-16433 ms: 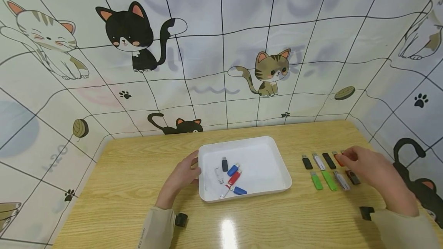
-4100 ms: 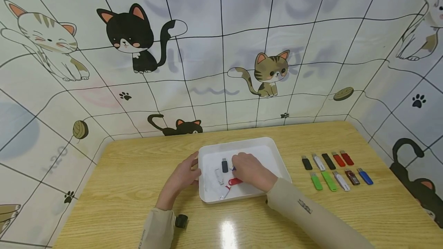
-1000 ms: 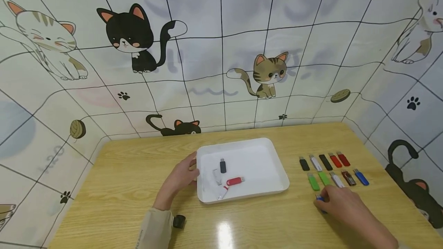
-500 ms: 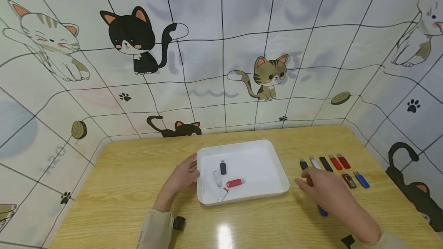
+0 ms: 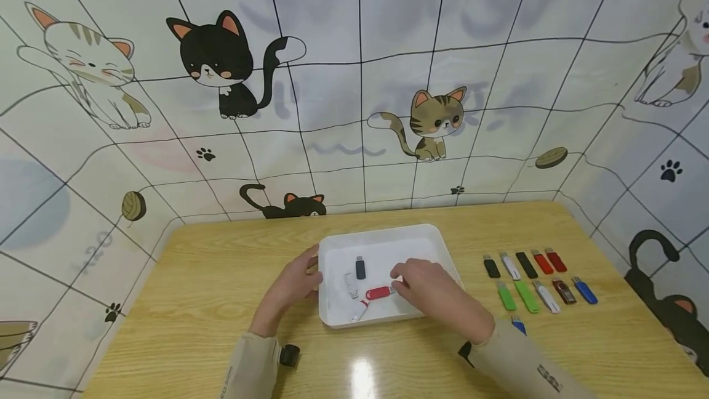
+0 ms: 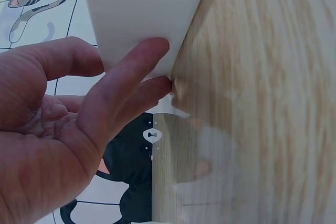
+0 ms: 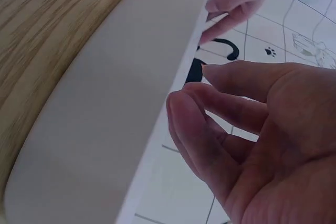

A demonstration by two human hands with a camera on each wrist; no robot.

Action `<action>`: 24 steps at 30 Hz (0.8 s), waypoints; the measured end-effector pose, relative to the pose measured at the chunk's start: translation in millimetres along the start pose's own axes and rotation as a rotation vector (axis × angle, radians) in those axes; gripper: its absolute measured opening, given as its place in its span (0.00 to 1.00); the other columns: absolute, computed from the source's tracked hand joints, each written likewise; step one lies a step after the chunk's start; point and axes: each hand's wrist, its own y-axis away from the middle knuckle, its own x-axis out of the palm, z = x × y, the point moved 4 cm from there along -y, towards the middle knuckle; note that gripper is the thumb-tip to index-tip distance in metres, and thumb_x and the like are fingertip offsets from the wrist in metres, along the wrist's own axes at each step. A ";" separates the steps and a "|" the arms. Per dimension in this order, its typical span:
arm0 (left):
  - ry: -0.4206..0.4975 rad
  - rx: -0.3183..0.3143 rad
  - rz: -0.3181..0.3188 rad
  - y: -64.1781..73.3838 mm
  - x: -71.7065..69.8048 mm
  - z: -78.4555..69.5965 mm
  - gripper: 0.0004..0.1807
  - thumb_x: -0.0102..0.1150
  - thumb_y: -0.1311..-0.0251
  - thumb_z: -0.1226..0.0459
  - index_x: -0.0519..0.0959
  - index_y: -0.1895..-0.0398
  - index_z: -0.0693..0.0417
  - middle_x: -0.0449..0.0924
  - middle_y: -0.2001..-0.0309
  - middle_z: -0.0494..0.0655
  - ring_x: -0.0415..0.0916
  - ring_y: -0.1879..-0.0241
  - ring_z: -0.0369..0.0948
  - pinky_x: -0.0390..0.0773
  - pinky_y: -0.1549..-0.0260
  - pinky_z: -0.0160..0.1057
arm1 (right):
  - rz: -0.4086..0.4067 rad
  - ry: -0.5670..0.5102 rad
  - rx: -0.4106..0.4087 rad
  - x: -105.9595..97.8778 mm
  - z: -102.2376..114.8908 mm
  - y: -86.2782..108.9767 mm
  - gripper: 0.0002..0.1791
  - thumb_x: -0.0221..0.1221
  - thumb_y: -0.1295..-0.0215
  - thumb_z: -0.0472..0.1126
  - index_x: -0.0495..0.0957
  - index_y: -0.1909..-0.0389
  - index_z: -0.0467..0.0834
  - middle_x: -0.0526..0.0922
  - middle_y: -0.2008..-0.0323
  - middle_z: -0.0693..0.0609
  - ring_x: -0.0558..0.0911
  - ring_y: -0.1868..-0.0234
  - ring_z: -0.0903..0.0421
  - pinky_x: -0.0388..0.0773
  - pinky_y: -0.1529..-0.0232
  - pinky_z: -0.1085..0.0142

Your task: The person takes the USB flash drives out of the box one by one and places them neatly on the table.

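My left hand (image 5: 290,282) rests at the left end of the white tray (image 5: 437,248); in the left wrist view its fingers (image 6: 149,56) touch the tray's outer wall. My right hand (image 5: 432,291) reaches over the tray's right half, holding nothing, thumb and fingertips apart beside a red USB stick (image 5: 378,293). Left of that lie a black USB stick (image 5: 360,268), a clear-white one (image 5: 351,286) and a white one with a red part (image 5: 360,311). From the right wrist, the tray wall hides the sticks.
Right of the tray, two rows of USB sticks lie on the wooden table (image 5: 221,300), among them a green one (image 5: 526,297) and a blue one (image 5: 584,290). Another blue stick (image 5: 519,325) begins a lower row, close to my right sleeve (image 5: 526,359). A cat-print backdrop surrounds the table.
Both blue sticks have left the tray; blue ones now lie in the second row's right end and below the rows. My right hand let go of the latter and moved left over the tray.
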 end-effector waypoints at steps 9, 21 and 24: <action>0.012 0.005 -0.006 1.8 -0.3 -1.6 0.39 0.51 0.34 0.75 0.54 0.19 0.66 0.67 0.28 0.69 0.79 0.40 0.58 0.88 0.61 0.51 | 0.155 -0.053 -0.014 26.9 14.4 -24.0 0.09 0.66 0.33 0.36 0.88 0.54 0.45 0.88 0.56 0.52 0.79 0.57 0.53 0.78 0.50 0.55; 0.008 0.012 -0.004 2.1 0.6 -0.2 0.38 0.51 0.34 0.75 0.54 0.20 0.67 0.67 0.28 0.69 0.80 0.41 0.58 0.88 0.62 0.51 | 0.118 0.059 -0.074 24.7 6.0 -19.0 0.14 0.65 0.32 0.37 0.77 0.78 0.49 0.71 0.79 0.57 0.68 0.71 0.58 0.68 0.68 0.64; 0.015 0.017 -0.003 2.5 0.4 -1.6 0.38 0.50 0.34 0.76 0.54 0.20 0.66 0.67 0.28 0.69 0.80 0.41 0.59 0.88 0.62 0.51 | 0.085 0.067 -0.082 23.2 1.3 -16.3 0.11 0.65 0.34 0.34 0.77 0.75 0.48 0.70 0.76 0.56 0.67 0.70 0.57 0.69 0.67 0.63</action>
